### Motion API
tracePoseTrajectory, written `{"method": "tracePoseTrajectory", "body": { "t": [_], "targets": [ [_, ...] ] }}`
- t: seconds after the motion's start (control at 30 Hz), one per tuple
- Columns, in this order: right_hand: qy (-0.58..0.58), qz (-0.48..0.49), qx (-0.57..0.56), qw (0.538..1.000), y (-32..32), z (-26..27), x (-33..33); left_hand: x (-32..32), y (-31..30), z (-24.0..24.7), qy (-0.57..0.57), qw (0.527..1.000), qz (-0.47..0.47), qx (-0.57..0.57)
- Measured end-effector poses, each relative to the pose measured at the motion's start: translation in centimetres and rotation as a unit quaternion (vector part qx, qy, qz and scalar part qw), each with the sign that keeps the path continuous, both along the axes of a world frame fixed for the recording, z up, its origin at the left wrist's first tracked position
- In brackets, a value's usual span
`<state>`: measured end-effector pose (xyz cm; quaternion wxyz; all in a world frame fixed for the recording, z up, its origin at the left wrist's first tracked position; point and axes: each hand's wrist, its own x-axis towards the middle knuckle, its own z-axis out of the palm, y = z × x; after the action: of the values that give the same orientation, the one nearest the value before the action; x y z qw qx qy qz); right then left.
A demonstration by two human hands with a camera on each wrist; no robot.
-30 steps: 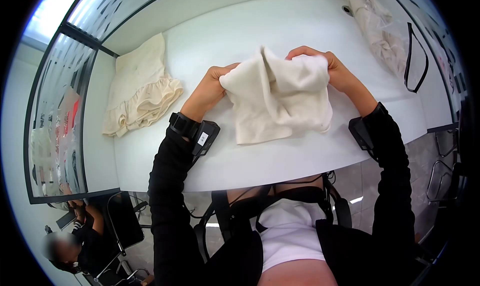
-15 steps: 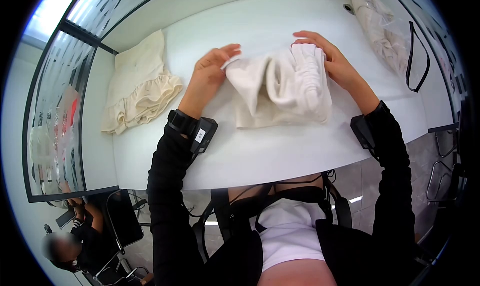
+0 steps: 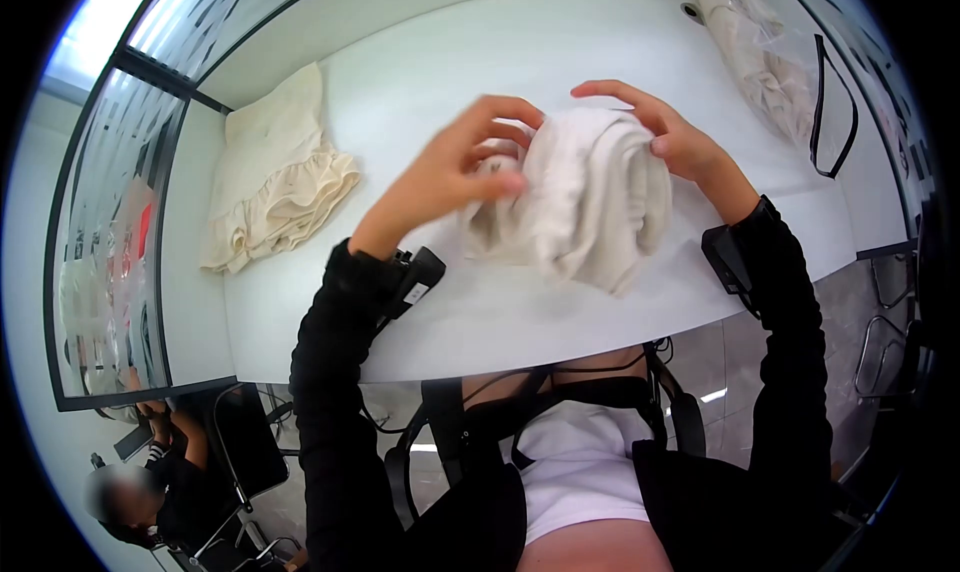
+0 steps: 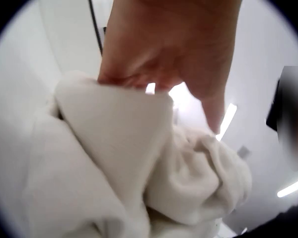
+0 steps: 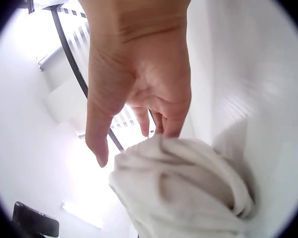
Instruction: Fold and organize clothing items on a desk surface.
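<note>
The cream cloth (image 3: pixel 600 197) is bunched on the white table (image 3: pixel 450 322), between the two hands and slightly on the near side of their fingertips. It seems gathered and partly doubled over: several soft layers rise toward the right hand, while a lower, looser part lies under the left hand. Judging by the uneven folds and rounded edges, the layers are brought together but not flattened, squared or lined up; how many there are cannot be told. The left hand (image 3: pixel 450 167) is over the cloth's left part, its fingers bent loosely and spread, the thumb well away from them; the left wrist view shows the fingers partly hidden behind a raised fold, so whether they touch it cannot be told. The right hand (image 3: pixel 685 147) is at the cloth's far right edge, wide, with the thumb apart from long, gently bent fingers whose tips are at or just behind the top of the bundle; no pinch shows. Farther out, beyond the left hand on its outer side, a cream garment with a ruffled edge (image 3: pixel 275 177) lies on the table. Well past the right hand, toward the far right corner, is a clear plastic bag with cream fabric inside (image 3: pixel 765 67), a black strap (image 3: pixel 821 77) beside it.
</note>
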<state>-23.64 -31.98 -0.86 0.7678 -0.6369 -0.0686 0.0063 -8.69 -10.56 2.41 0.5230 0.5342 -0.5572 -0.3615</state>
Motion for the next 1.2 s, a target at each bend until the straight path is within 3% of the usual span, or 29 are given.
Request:
{"method": "tracePoseTrajectory", "body": {
  "t": [0.07,0.2,0.3,0.4,0.43,0.53,0.63,0.73,0.77,0.9,0.97,1.07,1.1,1.2],
  "targets": [
    [0.007,0.025,0.032,0.999,0.1,0.9,-0.4,-2.1,0.1,0.6,-0.079,0.993,0.054,0.076],
    [-0.042,-0.007,0.018,0.999,0.0,0.0,-0.5,-2.4,0.4,1.3,-0.113,0.987,0.084,0.075],
    [-0.005,0.066,-0.006,0.998,-0.1,0.4,-0.5,-2.0,0.3,1.4,-0.027,0.988,0.089,0.123],
    [0.077,0.184,-0.051,0.979,-0.1,0.8,-1.0,-1.0,0.5,1.2,-0.01,0.99,0.113,0.079],
    [0.052,0.246,-0.104,0.962,-0.3,0.1,-0.7,-1.1,0.6,1.9,0.012,0.989,0.128,0.069],
    [0.045,0.194,-0.066,0.978,0.1,0.5,-1.2,0.1,1.3,2.6,0.172,0.972,0.161,0.016],
    [-0.005,0.09,0.006,0.996,-1.6,0.1,-1.5,-0.3,1.8,4.1,0.187,0.954,0.23,-0.04],
    [-0.05,-0.052,0.067,0.995,-2.1,1.5,-2.2,-1.5,2.5,5.5,0.212,0.951,0.206,-0.09],
    [-0.055,-0.08,0.06,0.994,-3.3,1.4,-2.5,-1.1,2.9,5.5,0.157,0.967,0.177,-0.09],
    [-0.099,-0.132,0.138,0.977,-2.1,2.9,-3.2,-2.0,2.5,5.7,0.197,0.952,0.209,-0.109],
    [-0.114,-0.155,0.156,0.969,-1.2,3.3,-3.2,-1.1,2.3,5.5,0.199,0.939,0.247,-0.13],
    [-0.2,-0.01,0.229,0.953,-3.5,1.5,-2.3,1.3,2.1,4.7,0.202,0.927,0.243,-0.2],
    [-0.191,-0.056,0.231,0.953,-3.9,1.1,-2.0,1.9,2.2,4.9,0.187,0.929,0.255,-0.191],
    [-0.19,-0.037,0.148,0.97,-4.7,0.2,-1.2,4.6,2.7,4.1,0.089,0.944,0.282,-0.146]
  ]
}}
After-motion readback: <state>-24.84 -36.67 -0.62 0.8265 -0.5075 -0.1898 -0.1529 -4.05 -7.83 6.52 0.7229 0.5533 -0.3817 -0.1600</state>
